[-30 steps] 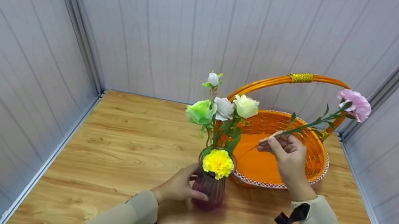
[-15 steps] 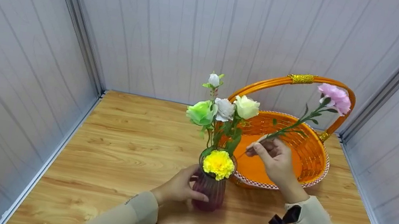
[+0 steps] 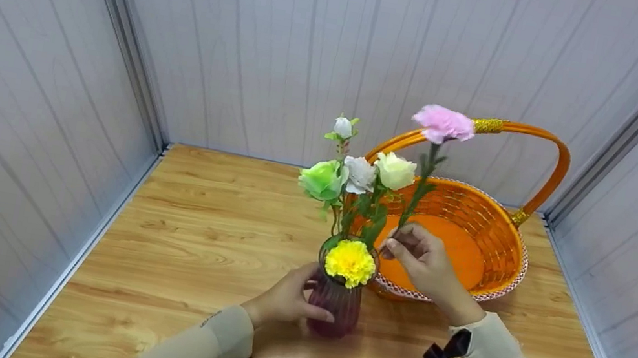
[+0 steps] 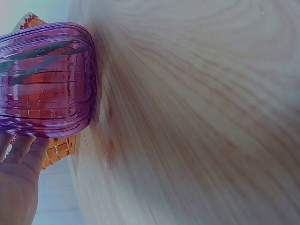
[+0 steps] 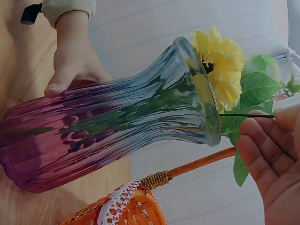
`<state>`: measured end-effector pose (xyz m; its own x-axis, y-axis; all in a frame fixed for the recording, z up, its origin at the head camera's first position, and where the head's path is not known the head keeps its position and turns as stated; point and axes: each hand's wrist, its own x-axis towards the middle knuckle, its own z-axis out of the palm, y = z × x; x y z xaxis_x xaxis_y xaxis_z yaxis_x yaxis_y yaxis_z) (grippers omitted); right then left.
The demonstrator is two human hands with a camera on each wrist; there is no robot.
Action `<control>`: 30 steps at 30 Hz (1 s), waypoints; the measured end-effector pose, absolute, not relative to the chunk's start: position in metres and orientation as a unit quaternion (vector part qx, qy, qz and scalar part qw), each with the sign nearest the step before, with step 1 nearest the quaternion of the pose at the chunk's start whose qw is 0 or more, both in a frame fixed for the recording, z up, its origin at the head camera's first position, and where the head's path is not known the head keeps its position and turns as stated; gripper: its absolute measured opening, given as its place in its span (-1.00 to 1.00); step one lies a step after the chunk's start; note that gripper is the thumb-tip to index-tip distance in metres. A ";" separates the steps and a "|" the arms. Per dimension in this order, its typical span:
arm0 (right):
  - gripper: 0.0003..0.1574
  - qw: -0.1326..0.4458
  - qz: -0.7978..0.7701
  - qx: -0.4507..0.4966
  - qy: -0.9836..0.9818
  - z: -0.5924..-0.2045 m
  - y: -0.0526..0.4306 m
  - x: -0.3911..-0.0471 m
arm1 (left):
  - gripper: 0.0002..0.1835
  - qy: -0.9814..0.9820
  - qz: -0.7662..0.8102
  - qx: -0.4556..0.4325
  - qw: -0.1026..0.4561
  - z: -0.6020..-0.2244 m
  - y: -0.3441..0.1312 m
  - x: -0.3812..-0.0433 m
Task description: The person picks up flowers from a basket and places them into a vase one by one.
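A ribbed glass vase [image 3: 332, 314], purple-pink below and clear at the flared mouth, stands upright on the wooden table. My left hand [image 3: 286, 296] grips its side, thumb in front and fingers behind. Between thumb and fingers, my right hand [image 3: 425, 265] pinches the thin stem of a pink carnation [image 3: 443, 124]. That flower points up, and in the right wrist view the stem [image 5: 246, 115] reaches the vase's rim. In the vase are a yellow carnation [image 3: 350, 263], a green rose [image 3: 321, 179], a cream rose [image 3: 395, 171], a white flower [image 3: 359, 175] and a white bud [image 3: 342, 127].
Just behind and right of the vase sits an orange wicker basket [image 3: 475, 259] with a lace-trimmed rim and a tall arched handle [image 3: 562, 159]. Pale panel walls [image 3: 251, 42] enclose the table [image 3: 184, 234] at the back and both sides.
My right hand has moved left and slightly down toward the vase's mouth. The pink carnation has swung from a rightward slant to nearly upright. My left hand and the vase have stayed put.
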<state>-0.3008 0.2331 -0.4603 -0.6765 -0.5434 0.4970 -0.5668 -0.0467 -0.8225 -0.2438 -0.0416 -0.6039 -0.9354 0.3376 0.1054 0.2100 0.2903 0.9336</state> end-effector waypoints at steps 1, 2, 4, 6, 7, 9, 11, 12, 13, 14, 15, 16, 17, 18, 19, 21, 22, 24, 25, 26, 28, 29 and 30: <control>-0.93 0.016 0.595 0.407 -0.693 -0.461 0.232 -0.301 | 0.03 0.802 0.570 0.171 0.056 -0.604 -0.042 -0.244; -0.93 0.025 0.586 0.412 -0.697 -0.461 0.231 -0.301 | 0.03 0.802 0.570 0.172 0.054 -0.604 -0.041 -0.244; -0.94 0.046 0.566 0.422 -0.707 -0.462 0.229 -0.302 | 0.02 0.803 0.568 0.175 0.051 -0.605 -0.041 -0.244; -0.92 0.065 0.548 0.434 -0.712 -0.463 0.228 -0.302 | 0.01 0.803 0.566 0.178 0.049 -0.604 -0.041 -0.244; -0.91 0.075 0.539 0.439 -0.714 -0.464 0.228 -0.303 | 0.00 0.803 0.566 0.179 0.049 -0.604 -0.041 -0.244; -0.89 0.091 0.525 0.450 -0.716 -0.465 0.227 -0.303 | -0.01 0.802 0.567 0.182 0.048 -0.605 -0.041 -0.244; -0.88 0.105 0.514 0.462 -0.715 -0.467 0.226 -0.304 | -0.02 0.801 0.568 0.184 0.049 -0.605 -0.041 -0.245; -0.87 0.112 0.508 0.467 -0.714 -0.467 0.225 -0.304 | -0.02 0.800 0.569 0.183 0.050 -0.605 -0.041 -0.245; -0.86 0.120 0.502 0.472 -0.714 -0.467 0.224 -0.304 | -0.02 0.800 0.569 0.184 0.050 -0.605 -0.041 -0.245; -0.86 0.129 0.496 0.478 -0.714 -0.468 0.224 -0.304 | -0.02 0.800 0.569 0.184 0.049 -0.605 -0.041 -0.245; -0.84 0.137 0.489 0.483 -0.713 -0.468 0.223 -0.304 | -0.03 0.800 0.569 0.184 0.049 -0.605 -0.041 -0.245; -0.83 0.144 0.484 0.486 -0.713 -0.468 0.222 -0.304 | -0.03 0.800 0.568 0.185 0.049 -0.606 -0.041 -0.245; -0.82 0.151 0.477 0.489 -0.715 -0.467 0.221 -0.304 | -0.03 0.800 0.568 0.184 0.049 -0.606 -0.041 -0.245; -0.82 0.157 0.470 0.491 -0.716 -0.468 0.221 -0.304 | -0.03 0.800 0.568 0.184 0.049 -0.606 -0.041 -0.245; -0.82 0.162 0.465 0.493 -0.717 -0.467 0.220 -0.304 | -0.04 0.800 0.568 0.184 0.049 -0.606 -0.042 -0.245; -0.81 0.169 0.457 0.496 -0.719 -0.467 0.219 -0.305 | -0.04 0.800 0.568 0.185 0.050 -0.606 -0.042 -0.244; -0.81 0.171 0.454 0.499 -0.718 -0.467 0.218 -0.305 | -0.05 0.800 0.569 0.185 0.051 -0.606 -0.042 -0.244; -0.80 0.177 0.450 0.506 -0.715 -0.467 0.217 -0.305 | -0.06 0.800 0.569 0.184 0.051 -0.606 -0.042 -0.244; -0.80 0.179 0.448 0.510 -0.712 -0.466 0.216 -0.305 | -0.07 0.800 0.569 0.184 0.051 -0.606 -0.042 -0.244; -0.80 0.181 0.446 0.514 -0.710 -0.466 0.216 -0.305 | -0.07 0.800 0.569 0.184 0.051 -0.606 -0.042 -0.244; -0.82 0.188 0.439 0.527 -0.703 -0.467 0.215 -0.307 | -0.07 0.801 0.568 0.183 0.050 -0.606 -0.042 -0.244; -0.86 0.194 0.432 0.532 -0.702 -0.467 0.215 -0.307 | -0.07 0.801 0.567 0.183 0.049 -0.607 -0.042 -0.245; -0.90 0.198 0.425 0.538 -0.701 -0.468 0.215 -0.308 | -0.06 0.801 0.568 0.182 0.049 -0.607 -0.042 -0.245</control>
